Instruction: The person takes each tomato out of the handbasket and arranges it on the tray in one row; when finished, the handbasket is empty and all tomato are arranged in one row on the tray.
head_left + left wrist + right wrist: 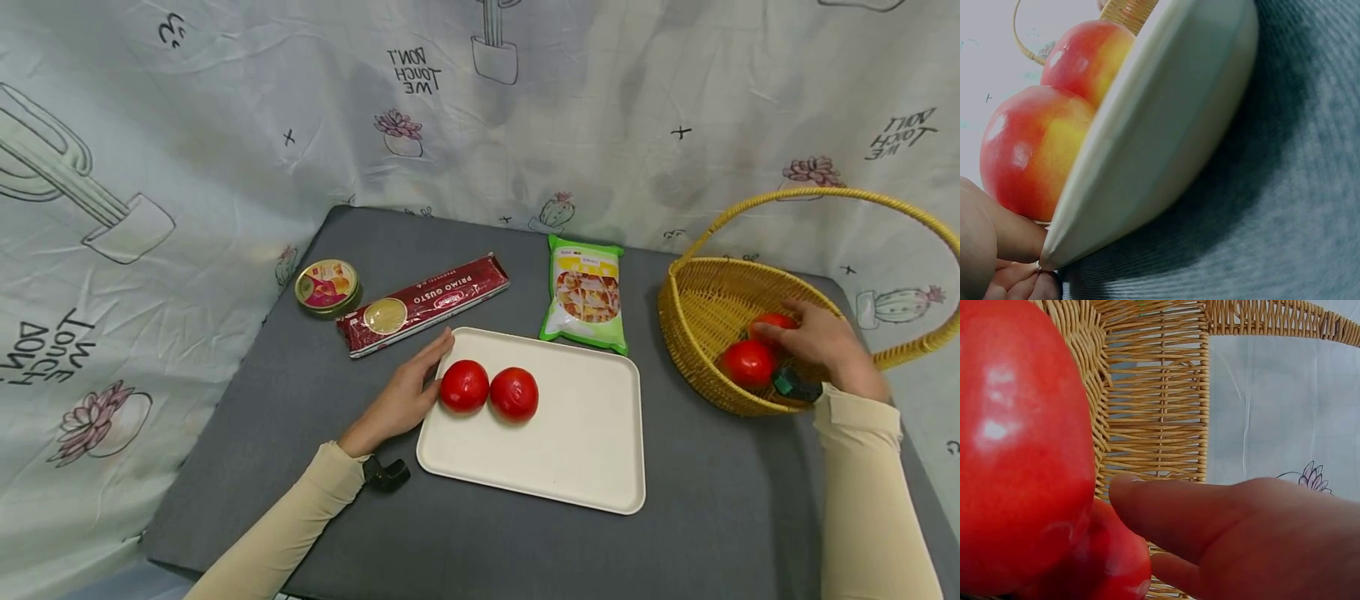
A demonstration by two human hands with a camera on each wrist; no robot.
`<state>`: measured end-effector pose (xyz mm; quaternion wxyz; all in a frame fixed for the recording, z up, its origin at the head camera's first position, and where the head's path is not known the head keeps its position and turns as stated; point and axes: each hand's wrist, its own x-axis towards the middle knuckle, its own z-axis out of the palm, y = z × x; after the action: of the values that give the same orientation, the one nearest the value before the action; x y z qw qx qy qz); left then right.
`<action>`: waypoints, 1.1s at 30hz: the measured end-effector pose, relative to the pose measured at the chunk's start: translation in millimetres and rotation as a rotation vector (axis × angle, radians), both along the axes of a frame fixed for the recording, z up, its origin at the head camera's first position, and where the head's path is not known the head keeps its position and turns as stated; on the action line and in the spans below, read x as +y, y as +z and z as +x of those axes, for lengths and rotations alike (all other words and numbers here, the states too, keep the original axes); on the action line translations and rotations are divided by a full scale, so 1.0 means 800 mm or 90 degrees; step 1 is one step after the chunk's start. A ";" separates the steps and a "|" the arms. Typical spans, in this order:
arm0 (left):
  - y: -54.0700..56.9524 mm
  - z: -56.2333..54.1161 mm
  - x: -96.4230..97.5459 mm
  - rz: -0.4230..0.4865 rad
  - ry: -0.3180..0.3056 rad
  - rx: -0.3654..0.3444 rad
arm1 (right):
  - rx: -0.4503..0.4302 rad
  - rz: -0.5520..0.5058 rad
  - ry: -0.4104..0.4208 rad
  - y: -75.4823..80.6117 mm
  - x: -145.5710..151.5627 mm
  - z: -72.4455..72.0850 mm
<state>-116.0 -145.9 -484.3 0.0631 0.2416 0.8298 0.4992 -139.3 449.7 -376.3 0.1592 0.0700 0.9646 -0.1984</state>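
Observation:
Two apples, red with yellow undersides in the left wrist view, sit side by side toward the left of a white rectangular tray. My left hand holds the tray's left edge, its thumb at the rim and other fingers curled below. Inside a yellow wicker basket at the right lie two red round fruits. The nearer fruit fills the left of the right wrist view. My right hand reaches into the basket and grips the farther fruit, partly covering it.
Behind the tray lie a dark red spaghetti packet and a green-and-yellow food bag. A round tin stands at the far left. The basket's tall handle arches over it. A patterned curtain hangs behind the grey table.

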 end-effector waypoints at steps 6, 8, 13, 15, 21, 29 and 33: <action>0.000 0.000 0.000 -0.002 0.002 0.000 | -0.010 0.009 0.000 -0.003 0.001 0.000; 0.000 0.000 0.000 0.002 0.001 0.001 | 0.000 0.011 -0.002 -0.003 0.000 0.001; -0.001 0.000 0.000 0.002 0.000 0.005 | 0.049 0.030 -0.009 -0.001 -0.006 0.002; -0.002 0.000 0.000 0.001 -0.001 0.004 | 0.072 0.037 -0.014 0.002 -0.009 0.003; 0.000 0.000 0.000 0.004 -0.001 -0.001 | 0.129 0.048 -0.016 0.023 -0.031 0.007; 0.002 0.000 -0.001 0.005 -0.001 0.003 | 0.188 0.043 0.007 0.054 -0.075 0.021; -0.001 0.003 -0.001 -0.002 0.000 0.007 | 0.212 0.035 0.020 0.067 -0.102 0.036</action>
<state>-113.8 -146.7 -484.9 0.0589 0.2443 0.8308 0.4966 -110.8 368.3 -322.7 -0.0020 0.0255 0.9837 -0.1782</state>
